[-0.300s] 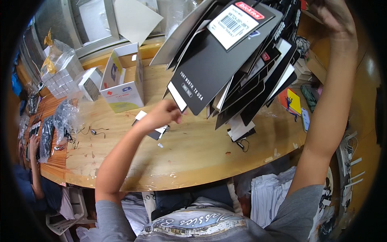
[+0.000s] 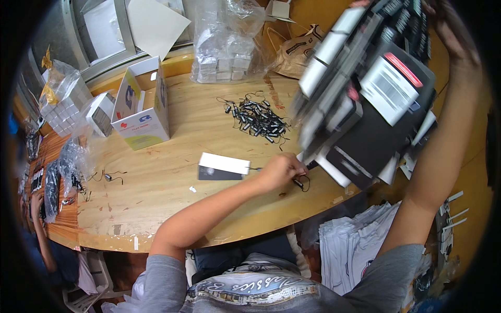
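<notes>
My right hand (image 2: 455, 39) is raised at the upper right, gripping a thick bunch of hang tags (image 2: 355, 136) near their top. The tags are black, grey and white, several with barcode stickers, and partly blurred. My left hand (image 2: 282, 169) is low over the table beside the bunch's lower corner, fingers closed. Whatever is between its fingertips is too small to make out. A black cord loop (image 2: 303, 183) shows just below those fingertips. Left of this hand, a black and white hang tag (image 2: 223, 168) lies on the table, its dark cord running toward my wrist.
On the wooden table (image 2: 172, 208) sit a pile of black cords (image 2: 258, 119), an open carton (image 2: 140, 136), a bag of small white boxes (image 2: 224, 65) and a brown paper bag (image 2: 296, 56). Another person's hand (image 2: 36, 204) is at the far left. White folded cloth (image 2: 344, 242) hangs below the edge.
The bunch of tags has swung right and lower with my right hand, uncovering the cord pile. My left hand has moved right, and its fingers have closed.
</notes>
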`<state>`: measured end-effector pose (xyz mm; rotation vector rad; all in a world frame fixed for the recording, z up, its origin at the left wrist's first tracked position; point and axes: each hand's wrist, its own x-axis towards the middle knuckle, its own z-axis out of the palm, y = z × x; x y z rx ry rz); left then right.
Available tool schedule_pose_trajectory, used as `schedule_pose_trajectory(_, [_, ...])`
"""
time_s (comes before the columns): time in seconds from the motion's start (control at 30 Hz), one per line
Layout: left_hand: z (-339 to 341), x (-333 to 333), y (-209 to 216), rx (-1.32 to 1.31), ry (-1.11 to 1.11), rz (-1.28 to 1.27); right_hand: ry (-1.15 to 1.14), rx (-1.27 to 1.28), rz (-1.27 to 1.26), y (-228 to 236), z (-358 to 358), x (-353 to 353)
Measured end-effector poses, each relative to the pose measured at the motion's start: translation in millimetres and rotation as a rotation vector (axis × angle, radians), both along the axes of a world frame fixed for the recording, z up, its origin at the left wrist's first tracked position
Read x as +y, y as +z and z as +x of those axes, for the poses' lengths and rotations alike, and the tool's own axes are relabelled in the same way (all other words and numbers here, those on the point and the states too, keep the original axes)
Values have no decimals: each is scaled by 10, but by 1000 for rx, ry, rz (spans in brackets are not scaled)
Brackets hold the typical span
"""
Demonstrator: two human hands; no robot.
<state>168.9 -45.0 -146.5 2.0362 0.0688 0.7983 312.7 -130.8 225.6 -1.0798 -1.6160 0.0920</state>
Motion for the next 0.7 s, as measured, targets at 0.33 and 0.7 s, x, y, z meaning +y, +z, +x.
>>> schedule_pose_trajectory(0.33, [65,-192,-173,171,-36,278,-272,-76,-33,-79,257,-531])
schedule_pose_trajectory(0.7, [-1898,576,1693,-314,179,-400,230,88,-147,-430,-74,-244])
